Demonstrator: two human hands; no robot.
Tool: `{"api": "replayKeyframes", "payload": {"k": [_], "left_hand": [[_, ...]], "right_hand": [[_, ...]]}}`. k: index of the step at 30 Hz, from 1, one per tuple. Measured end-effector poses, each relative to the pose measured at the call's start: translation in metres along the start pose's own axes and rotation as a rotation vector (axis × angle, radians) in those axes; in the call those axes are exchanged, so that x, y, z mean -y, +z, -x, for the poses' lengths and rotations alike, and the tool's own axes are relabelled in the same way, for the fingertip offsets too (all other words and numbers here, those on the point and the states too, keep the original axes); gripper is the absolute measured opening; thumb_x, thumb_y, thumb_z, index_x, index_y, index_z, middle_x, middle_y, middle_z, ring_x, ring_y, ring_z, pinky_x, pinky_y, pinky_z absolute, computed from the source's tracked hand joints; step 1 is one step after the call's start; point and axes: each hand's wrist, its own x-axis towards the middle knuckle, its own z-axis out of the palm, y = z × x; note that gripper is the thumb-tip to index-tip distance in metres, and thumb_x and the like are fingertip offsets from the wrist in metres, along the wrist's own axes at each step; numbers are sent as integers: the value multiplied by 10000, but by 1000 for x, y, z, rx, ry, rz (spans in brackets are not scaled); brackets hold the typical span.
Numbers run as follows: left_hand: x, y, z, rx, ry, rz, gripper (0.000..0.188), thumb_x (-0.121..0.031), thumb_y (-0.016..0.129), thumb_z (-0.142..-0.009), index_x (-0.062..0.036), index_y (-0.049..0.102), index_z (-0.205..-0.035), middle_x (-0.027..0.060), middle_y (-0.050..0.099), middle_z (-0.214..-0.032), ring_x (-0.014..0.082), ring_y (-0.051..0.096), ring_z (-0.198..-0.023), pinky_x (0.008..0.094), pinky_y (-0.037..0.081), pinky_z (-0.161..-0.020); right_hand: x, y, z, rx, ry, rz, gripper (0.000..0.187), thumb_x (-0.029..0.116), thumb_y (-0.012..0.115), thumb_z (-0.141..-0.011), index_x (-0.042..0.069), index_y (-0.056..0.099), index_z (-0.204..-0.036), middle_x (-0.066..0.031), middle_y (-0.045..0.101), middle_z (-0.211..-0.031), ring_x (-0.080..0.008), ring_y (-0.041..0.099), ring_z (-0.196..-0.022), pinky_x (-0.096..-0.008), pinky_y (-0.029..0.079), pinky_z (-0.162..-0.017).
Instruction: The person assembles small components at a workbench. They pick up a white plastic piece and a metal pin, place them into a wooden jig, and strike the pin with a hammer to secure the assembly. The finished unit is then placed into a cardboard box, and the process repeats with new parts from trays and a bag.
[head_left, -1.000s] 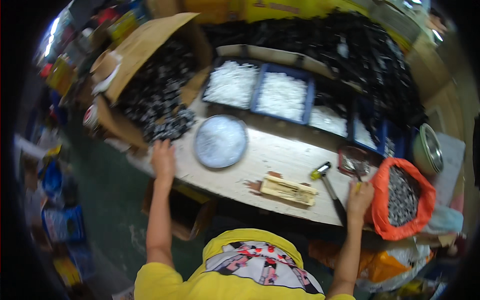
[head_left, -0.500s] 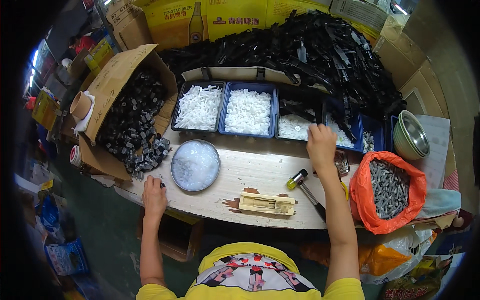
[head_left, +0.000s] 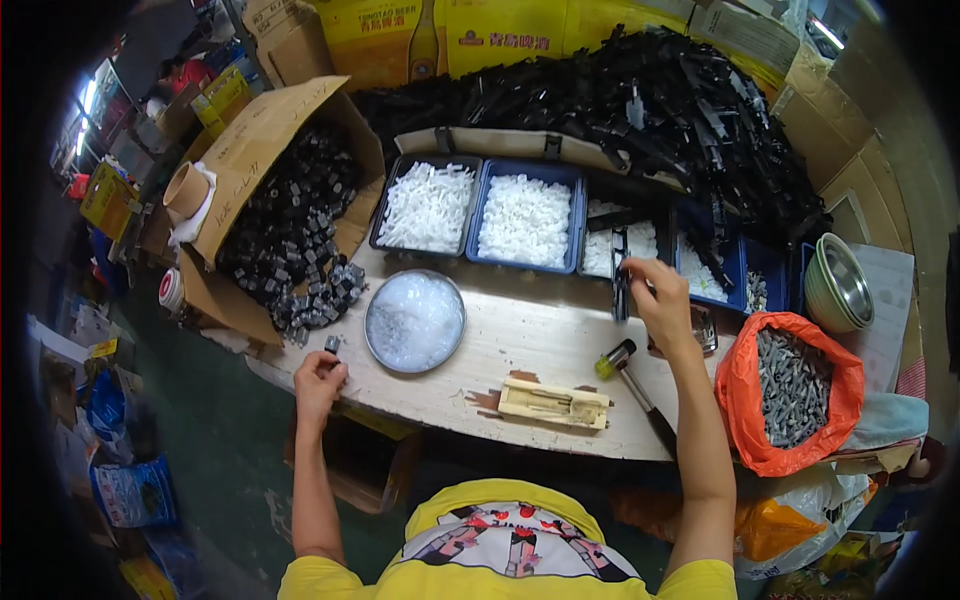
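Note:
My left hand (head_left: 319, 382) is at the table's left front edge, thumb and fingers pinched on a small dark grey block (head_left: 332, 344). Just right of it stands a round metal dish (head_left: 456, 352) with a whitish, translucent mass and small pieces inside. My right hand (head_left: 660, 298) holds a long, narrow black plastic part (head_left: 620, 280) upright by its edge, in front of the bins. Below that hand lie a hammer (head_left: 636, 388) with a yellow-and-black head and a cream-coloured fixture block (head_left: 553, 402) with a slot along it.
Bins of white plastic pieces (head_left: 428, 208) line the back. A heap of black parts (head_left: 640, 110) rises behind them. At left, a tipped cardboard box (head_left: 262, 150) spills dark blocks. An orange bag (head_left: 735, 400) of grey screw-like pieces and stacked bowls (head_left: 835, 285) stand at right.
My right hand has drawn a black part up from the bins and holds it clear. The block in my left fingers now shows more plainly. The whole view has shifted slightly.

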Motion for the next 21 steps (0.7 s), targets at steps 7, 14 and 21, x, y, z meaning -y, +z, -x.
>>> {"api": "replayKeyframes", "payload": {"k": [7, 14, 21], "left_hand": [[-30, 19, 36, 98, -73, 568, 169, -12, 639, -768, -8, 582, -927, 54, 591, -770, 102, 552, -534, 210, 420, -416], [-66, 78, 68, 398, -248, 768, 160, -7, 613, -771, 11, 585, -928, 93, 610, -774, 162, 596, -595, 258, 496, -489], [-82, 131, 70, 603, -142, 651, 159, -6, 649, -765, 28, 613, -916, 92, 609, -752, 124, 581, -612, 217, 481, -515]], "right_hand": [[58, -6, 80, 445, 67, -181, 236, 155, 708, -685, 48, 589, -858, -87, 585, -818, -258, 538, -798, -348, 396, -724], [90, 21, 95, 475, -276, 54, 202, 65, 632, -671, 78, 582, -866, -45, 550, -902, -211, 500, -837, -355, 341, -769], [83, 33, 102, 409, -310, 57, 238, 45, 563, -680, 74, 577, -916, -45, 530, -849, -204, 499, -814, -348, 349, -760]]}}
